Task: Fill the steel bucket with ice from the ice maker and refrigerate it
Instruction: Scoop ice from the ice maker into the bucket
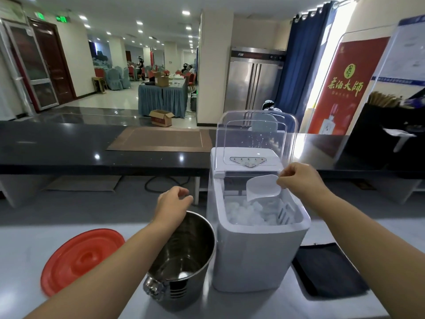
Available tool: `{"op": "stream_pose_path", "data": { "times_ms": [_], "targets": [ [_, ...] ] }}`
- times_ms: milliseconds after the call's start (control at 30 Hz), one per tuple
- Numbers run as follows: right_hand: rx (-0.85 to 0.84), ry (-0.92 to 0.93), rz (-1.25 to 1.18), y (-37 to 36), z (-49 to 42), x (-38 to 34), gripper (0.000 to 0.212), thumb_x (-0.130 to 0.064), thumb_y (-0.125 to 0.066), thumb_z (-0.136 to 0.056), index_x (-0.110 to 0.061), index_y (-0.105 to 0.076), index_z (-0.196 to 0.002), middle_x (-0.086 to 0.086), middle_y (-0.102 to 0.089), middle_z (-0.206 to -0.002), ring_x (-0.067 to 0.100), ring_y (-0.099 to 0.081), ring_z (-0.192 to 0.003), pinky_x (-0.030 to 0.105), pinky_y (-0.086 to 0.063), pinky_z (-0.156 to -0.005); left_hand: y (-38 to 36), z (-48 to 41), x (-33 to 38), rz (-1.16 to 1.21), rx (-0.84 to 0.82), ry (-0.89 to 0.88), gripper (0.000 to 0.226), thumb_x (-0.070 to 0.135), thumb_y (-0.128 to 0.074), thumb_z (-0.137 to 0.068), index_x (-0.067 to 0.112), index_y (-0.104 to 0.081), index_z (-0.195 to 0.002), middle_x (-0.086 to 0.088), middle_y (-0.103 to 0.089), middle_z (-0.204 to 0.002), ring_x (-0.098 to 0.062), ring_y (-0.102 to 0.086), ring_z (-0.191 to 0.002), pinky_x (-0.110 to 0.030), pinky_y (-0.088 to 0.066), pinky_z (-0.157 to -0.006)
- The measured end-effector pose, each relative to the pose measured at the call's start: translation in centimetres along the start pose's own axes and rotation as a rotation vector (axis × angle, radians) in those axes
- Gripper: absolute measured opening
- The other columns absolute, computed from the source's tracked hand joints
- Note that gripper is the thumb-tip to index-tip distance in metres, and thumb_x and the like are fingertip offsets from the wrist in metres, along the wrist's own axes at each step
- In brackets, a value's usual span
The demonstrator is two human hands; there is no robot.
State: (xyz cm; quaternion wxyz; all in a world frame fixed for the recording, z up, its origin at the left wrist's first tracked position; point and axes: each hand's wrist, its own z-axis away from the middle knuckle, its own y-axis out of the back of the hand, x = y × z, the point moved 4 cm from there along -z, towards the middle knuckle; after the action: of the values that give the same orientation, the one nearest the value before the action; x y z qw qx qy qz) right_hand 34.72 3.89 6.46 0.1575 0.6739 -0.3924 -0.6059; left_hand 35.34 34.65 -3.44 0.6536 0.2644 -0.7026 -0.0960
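So the shiny round steel bucket [188,249] is sitting upright on the pale white counter [25,245], touching the left side of the boxy white plastic ice maker [257,256], and the part of its inside I can see has no ice in it. The left hand [173,203] is at the bucket's far rim with its fingers curled, but honestly I can't tell if it's actually gripping the rim or just hanging there. The right hand [297,178] is pinching a translucent white plastic scoop [262,188] by its edge, holding it just over the pile of ice cubes [248,214] in the machine's bin. The clear domed lid [255,132] is flipped up. A round red plastic lid [80,261] lies left of the bucket, and a flat black mat [328,270] lies right of the machine. A tall steel fridge [251,86] stands way back.
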Motion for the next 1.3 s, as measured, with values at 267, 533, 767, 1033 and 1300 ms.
{"op": "stream_pose_path", "data": {
  "times_ms": [267,533,767,1033,1300],
  "targets": [
    [0.002,0.111,0.404,1.8,-0.7,2.3,0.010,-0.023,-0.064,-0.079,-0.022,-0.074,-0.079,-0.004,-0.069,-0.077,0.017,-0.061,-0.074,0.029,-0.049,-0.063,-4.6,0.0,3.7,0.223,-0.050,-0.036,0.019,0.023,-0.057,-0.091,0.019,-0.060,-0.110,0.005,-0.063,-0.103,-0.011,-0.058,-0.094,-0.019,-0.042,-0.070],
    [0.070,0.360,0.775,-0.3,-0.7,1.4,0.024,-0.034,-0.051,-0.091,-0.027,-0.073,-0.093,-0.003,-0.069,-0.091,0.020,-0.052,-0.095,0.032,-0.035,-0.079,-5.7,-0.8,4.0,0.363,-0.125,-0.005,0.014,0.018,-0.060,-0.090,0.029,-0.058,-0.099,0.008,-0.067,-0.099,-0.006,-0.063,-0.085,-0.012,-0.046,-0.059],
    [0.021,0.358,0.948,-1.7,-1.5,1.5,0.020,-0.029,-0.046,-0.093,-0.028,-0.066,-0.089,-0.006,-0.065,-0.089,0.018,-0.049,-0.090,0.033,-0.026,-0.076,-5.2,-2.3,3.9,0.292,-0.213,-0.027,0.049,0.015,-0.068,-0.085,0.016,-0.050,-0.130,0.003,-0.059,-0.121,-0.012,-0.057,-0.107,-0.017,-0.045,-0.073],
    [-0.072,0.379,1.041,-3.3,-1.8,1.5,0.020,-0.015,-0.046,-0.089,-0.024,-0.053,-0.073,-0.004,-0.049,-0.073,0.017,-0.042,-0.076,0.030,-0.025,-0.075,-4.9,-4.2,3.9,0.295,-0.394,-0.018,0.061,0.010,-0.073,-0.078,0.019,-0.047,-0.132,0.005,-0.060,-0.124,-0.009,-0.057,-0.110,-0.023,-0.046,-0.083],
    [-0.121,0.332,0.986,-3.1,-1.9,0.4,0.023,-0.012,-0.047,-0.083,-0.025,-0.064,-0.075,-0.001,-0.063,-0.079,0.021,-0.048,-0.074,0.031,-0.030,-0.076,-4.9,-4.5,3.2,0.324,-0.466,-0.036,0.057,0.013,-0.073,-0.079,0.022,-0.049,-0.130,0.008,-0.062,-0.121,-0.011,-0.058,-0.112,-0.035,-0.047,-0.096]
  ]
}}
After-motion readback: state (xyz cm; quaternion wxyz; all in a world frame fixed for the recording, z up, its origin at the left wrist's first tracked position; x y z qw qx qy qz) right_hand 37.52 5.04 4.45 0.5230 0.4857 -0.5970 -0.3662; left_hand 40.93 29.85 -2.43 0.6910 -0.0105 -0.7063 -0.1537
